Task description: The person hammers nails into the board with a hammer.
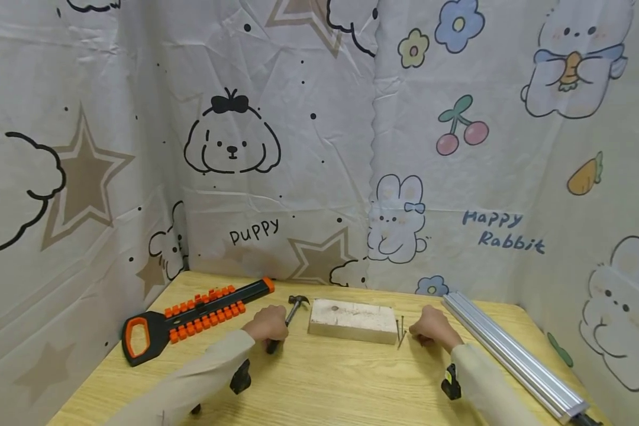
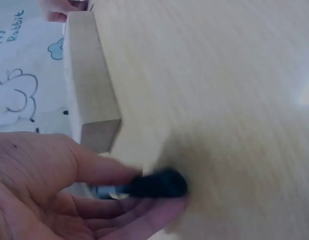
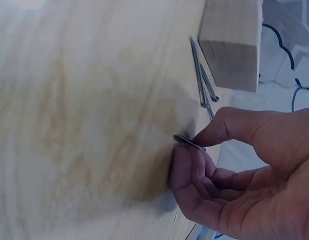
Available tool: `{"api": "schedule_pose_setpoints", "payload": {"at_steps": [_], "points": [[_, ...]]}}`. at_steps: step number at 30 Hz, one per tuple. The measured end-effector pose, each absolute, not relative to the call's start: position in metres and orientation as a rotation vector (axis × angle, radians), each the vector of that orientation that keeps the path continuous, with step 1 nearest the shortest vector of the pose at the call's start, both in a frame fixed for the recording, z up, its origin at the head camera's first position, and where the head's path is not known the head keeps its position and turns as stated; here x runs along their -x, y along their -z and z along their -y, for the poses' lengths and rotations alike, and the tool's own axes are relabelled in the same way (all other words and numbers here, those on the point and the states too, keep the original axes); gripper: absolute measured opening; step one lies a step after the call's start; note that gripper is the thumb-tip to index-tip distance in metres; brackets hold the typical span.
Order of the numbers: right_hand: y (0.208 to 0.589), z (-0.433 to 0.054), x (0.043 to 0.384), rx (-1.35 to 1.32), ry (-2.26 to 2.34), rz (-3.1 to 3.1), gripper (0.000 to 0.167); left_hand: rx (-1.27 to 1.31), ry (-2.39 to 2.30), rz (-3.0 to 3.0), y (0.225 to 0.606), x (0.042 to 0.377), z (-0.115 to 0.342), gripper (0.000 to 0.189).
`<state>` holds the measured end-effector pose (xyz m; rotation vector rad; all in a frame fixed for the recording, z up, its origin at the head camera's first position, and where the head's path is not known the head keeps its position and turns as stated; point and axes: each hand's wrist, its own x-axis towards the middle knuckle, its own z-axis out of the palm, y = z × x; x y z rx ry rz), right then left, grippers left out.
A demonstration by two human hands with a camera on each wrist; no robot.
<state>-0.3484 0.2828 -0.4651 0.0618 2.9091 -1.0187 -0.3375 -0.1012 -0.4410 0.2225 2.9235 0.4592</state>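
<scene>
My left hand (image 1: pixel 268 323) grips a claw hammer (image 1: pixel 296 301) by its dark handle, the metal head pointing away from me. In the left wrist view, thumb and fingers close round the blurred black handle end (image 2: pixel 162 183). A pale wooden block (image 1: pixel 353 335) lies flat between my hands. My right hand (image 1: pixel 433 327) is low over the table, just right of the block. Between its thumb and fingertips it pinches a nail (image 3: pixel 187 142), partly hidden by the fingers. Several loose nails (image 3: pixel 198 75) lie beside the block's right end.
At the left lies a black-and-orange rack-like tool (image 1: pixel 205 313) with a loop handle. A long silver metal bar (image 1: pixel 511 352) runs along the right edge of the wooden table (image 1: pixel 346 390). A printed curtain (image 1: pixel 309 177) hangs behind and at both sides.
</scene>
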Motion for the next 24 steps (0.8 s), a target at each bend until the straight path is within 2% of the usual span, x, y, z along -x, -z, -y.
{"api": "schedule_pose_setpoints", "payload": {"at_steps": [3,5,9,11,15,16,20,24], "points": [[0.463,-0.286,0.349,-0.091,1.060,-2.891,0.020,-0.229,-0.435,-2.900,0.439,0.345,0.104,0.017],[0.463,-0.290,0.349,-0.092,1.068,-2.893,0.019,-0.249,-0.445,-2.912,0.450,0.355,0.109,0.017],[0.465,-0.299,0.349,-0.049,1.066,-2.933,0.025,-0.269,-0.472,-2.940,0.469,0.367,0.121,0.016],[0.463,-0.304,0.350,-0.019,1.082,-2.958,0.027,-0.263,-0.515,-2.947,0.469,0.366,0.124,0.014],[0.452,-0.308,0.349,-0.007,1.266,-2.937,0.012,-0.233,-0.666,-2.931,0.449,0.348,0.123,0.016],[0.449,-0.307,0.349,-0.002,1.333,-2.923,0.013,-0.253,-0.702,-2.940,0.448,0.345,0.125,0.017],[0.436,-0.291,0.344,0.098,1.641,-2.810,0.026,-0.422,-0.786,-3.047,0.448,0.339,0.130,0.015],[0.427,-0.263,0.342,0.203,1.884,-2.629,0.029,-0.711,-0.940,-3.046,0.442,0.339,0.135,0.015]]}}
